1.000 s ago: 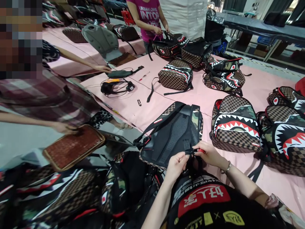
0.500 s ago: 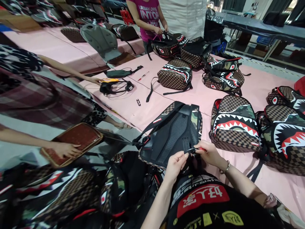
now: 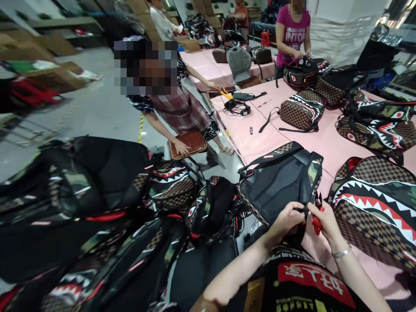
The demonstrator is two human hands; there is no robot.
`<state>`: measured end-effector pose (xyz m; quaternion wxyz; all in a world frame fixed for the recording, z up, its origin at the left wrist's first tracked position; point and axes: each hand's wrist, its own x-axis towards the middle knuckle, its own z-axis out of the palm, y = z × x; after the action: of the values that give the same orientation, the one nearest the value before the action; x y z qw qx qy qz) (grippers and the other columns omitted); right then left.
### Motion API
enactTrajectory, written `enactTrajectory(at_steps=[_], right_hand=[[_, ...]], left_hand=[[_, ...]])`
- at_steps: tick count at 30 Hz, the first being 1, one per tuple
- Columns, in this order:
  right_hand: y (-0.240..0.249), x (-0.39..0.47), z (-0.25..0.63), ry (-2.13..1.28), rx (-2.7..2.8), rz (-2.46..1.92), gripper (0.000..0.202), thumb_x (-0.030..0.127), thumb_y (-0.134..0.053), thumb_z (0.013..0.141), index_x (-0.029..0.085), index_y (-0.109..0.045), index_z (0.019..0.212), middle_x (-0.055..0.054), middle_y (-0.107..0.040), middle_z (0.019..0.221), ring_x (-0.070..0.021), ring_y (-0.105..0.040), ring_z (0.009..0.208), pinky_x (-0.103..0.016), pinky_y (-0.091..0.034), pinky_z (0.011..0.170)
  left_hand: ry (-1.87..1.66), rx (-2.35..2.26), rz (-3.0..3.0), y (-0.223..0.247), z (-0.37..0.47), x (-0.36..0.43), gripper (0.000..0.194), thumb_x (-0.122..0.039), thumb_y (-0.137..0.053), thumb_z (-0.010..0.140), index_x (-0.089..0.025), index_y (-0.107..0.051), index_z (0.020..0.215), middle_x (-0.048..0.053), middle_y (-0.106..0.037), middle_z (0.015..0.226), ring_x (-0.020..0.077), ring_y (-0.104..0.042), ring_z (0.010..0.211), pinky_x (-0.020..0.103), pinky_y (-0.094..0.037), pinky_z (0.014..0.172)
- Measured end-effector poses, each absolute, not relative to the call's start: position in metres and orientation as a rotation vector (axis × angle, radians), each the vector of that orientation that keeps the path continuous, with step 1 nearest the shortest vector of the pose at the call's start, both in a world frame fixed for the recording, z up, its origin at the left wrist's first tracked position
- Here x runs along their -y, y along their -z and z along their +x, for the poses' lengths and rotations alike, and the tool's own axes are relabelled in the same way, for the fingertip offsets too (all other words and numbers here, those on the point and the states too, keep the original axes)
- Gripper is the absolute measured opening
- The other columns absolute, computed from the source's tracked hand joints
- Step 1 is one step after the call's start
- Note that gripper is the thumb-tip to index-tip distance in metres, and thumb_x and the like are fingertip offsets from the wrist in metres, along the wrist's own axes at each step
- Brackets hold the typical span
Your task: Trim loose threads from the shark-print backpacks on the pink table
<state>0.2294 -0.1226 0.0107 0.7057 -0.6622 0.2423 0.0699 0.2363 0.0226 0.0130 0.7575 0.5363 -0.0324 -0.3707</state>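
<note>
A backpack (image 3: 279, 182) lies at the near edge of the pink table, its black padded back facing up. My left hand (image 3: 290, 215) pinches a black strap at the backpack's lower end. Close beside it, my right hand (image 3: 326, 219) holds small red-handled snips (image 3: 316, 221), their dark tips pointing up and away, while its fingertips touch the same strap. Right of my hands stands a checkered backpack with a shark-mouth print (image 3: 378, 206).
Many backpacks (image 3: 107, 173) are heaped at the left. More backpacks (image 3: 302, 108) stand on the pink table (image 3: 237, 134), with a black cable bundle (image 3: 238, 107). A person in a plaid apron (image 3: 182, 108) leans on a brown stool (image 3: 188, 145); another in a pink shirt (image 3: 294, 32) handles a backpack.
The view has swung left, showing more of the heap and floor. The snips, whose tips were at the strap between my hands, now point upward in my right hand, away from the strap.
</note>
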Motion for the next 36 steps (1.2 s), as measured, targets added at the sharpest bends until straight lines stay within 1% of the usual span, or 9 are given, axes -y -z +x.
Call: enactTrajectory(at_steps=[3, 5, 7, 9, 13, 18, 24, 29, 36], right_hand=[[-0.013, 0.118, 0.234, -0.102, -0.504, -1.640, 0.050, 0.052, -0.065, 0.055, 0.011, -0.041, 0.068, 0.003, -0.041, 0.057, 0.0015, -0.034, 0.050, -0.012, -0.031, 0.046], [-0.014, 0.116, 0.236, -0.001, -0.448, -1.747, 0.047, 0.049, -0.062, 0.059, 0.011, -0.048, 0.082, -0.001, -0.050, 0.070, -0.0008, -0.043, 0.061, -0.012, -0.038, 0.055], [-0.016, 0.116, 0.237, 0.129, -0.357, -1.868, 0.045, 0.045, -0.056, 0.068, 0.012, -0.050, 0.099, -0.004, -0.054, 0.088, -0.0031, -0.050, 0.077, -0.013, -0.043, 0.068], [-0.018, 0.120, 0.236, 0.247, -0.261, -2.025, 0.036, 0.040, -0.047, 0.077, 0.015, -0.051, 0.102, -0.004, -0.055, 0.095, -0.0035, -0.051, 0.084, -0.015, -0.043, 0.076], [-0.019, 0.133, 0.230, 0.431, -0.001, -2.363, 0.024, 0.031, -0.043, 0.081, 0.015, -0.059, 0.088, -0.004, -0.058, 0.087, -0.0053, -0.051, 0.083, -0.020, -0.042, 0.077], [-0.016, 0.146, 0.225, 0.474, 0.258, -2.555, 0.021, 0.027, -0.043, 0.082, 0.017, -0.060, 0.088, -0.002, -0.059, 0.087, -0.0058, -0.050, 0.086, -0.021, -0.041, 0.080], [-0.018, 0.155, 0.226, 0.423, 0.357, -2.579, 0.020, 0.029, -0.044, 0.082, 0.018, -0.059, 0.090, 0.000, -0.058, 0.088, -0.0038, -0.050, 0.086, -0.018, -0.040, 0.080], [-0.017, 0.153, 0.226, 0.384, 0.375, -2.563, 0.022, 0.030, -0.042, 0.083, 0.018, -0.059, 0.090, -0.001, -0.058, 0.088, -0.0036, -0.050, 0.085, -0.018, -0.040, 0.079], [-0.013, 0.151, 0.227, 0.458, 0.394, -2.548, 0.019, 0.029, -0.046, 0.081, 0.018, -0.059, 0.090, 0.000, -0.058, 0.086, -0.0022, -0.049, 0.083, -0.016, -0.039, 0.078]], left_hand=[[0.673, 0.116, 1.373, -0.015, 0.237, -0.027, 0.031, -0.043, -0.058, 0.071, -0.012, -0.056, 0.073, 0.001, -0.049, 0.063, 0.0093, -0.040, 0.056, 0.022, -0.031, 0.053], [0.610, 0.097, 1.433, -0.014, 0.238, -0.028, 0.033, -0.042, -0.054, 0.074, -0.011, -0.052, 0.062, 0.001, -0.045, 0.058, 0.0093, -0.038, 0.055, 0.022, -0.029, 0.051], [0.565, 0.053, 1.437, -0.012, 0.239, -0.030, 0.032, -0.041, -0.052, 0.076, -0.011, -0.052, 0.062, 0.000, -0.045, 0.058, 0.0096, -0.038, 0.056, 0.021, -0.030, 0.053], [0.545, 0.022, 1.421, -0.012, 0.240, -0.032, 0.031, -0.040, -0.051, 0.077, -0.011, -0.054, 0.066, 0.001, -0.050, 0.063, 0.0108, -0.042, 0.060, 0.022, -0.034, 0.057], [0.512, -0.009, 1.421, -0.011, 0.244, -0.035, 0.030, -0.040, -0.053, 0.076, -0.012, -0.058, 0.069, 0.002, -0.056, 0.069, 0.0117, -0.047, 0.066, 0.021, -0.038, 0.063], [0.457, -0.028, 1.452, -0.011, 0.245, -0.034, 0.027, -0.039, -0.057, 0.074, -0.013, -0.064, 0.074, 0.002, -0.059, 0.071, 0.0123, -0.049, 0.067, 0.021, -0.040, 0.064], [0.482, -0.010, 1.421, -0.011, 0.245, -0.033, 0.030, -0.037, -0.059, 0.072, -0.011, -0.067, 0.083, 0.006, -0.062, 0.079, 0.0168, -0.054, 0.073, 0.026, -0.043, 0.070], [0.500, 0.002, 1.460, -0.013, 0.244, -0.031, 0.030, -0.037, -0.059, 0.072, -0.011, -0.067, 0.085, 0.006, -0.063, 0.079, 0.0156, -0.053, 0.070, 0.024, -0.042, 0.066], [0.439, 0.015, 1.522, -0.010, 0.242, -0.029, 0.029, -0.036, -0.059, 0.070, -0.013, -0.069, 0.085, 0.005, -0.064, 0.081, 0.0158, -0.054, 0.073, 0.023, -0.042, 0.066]])
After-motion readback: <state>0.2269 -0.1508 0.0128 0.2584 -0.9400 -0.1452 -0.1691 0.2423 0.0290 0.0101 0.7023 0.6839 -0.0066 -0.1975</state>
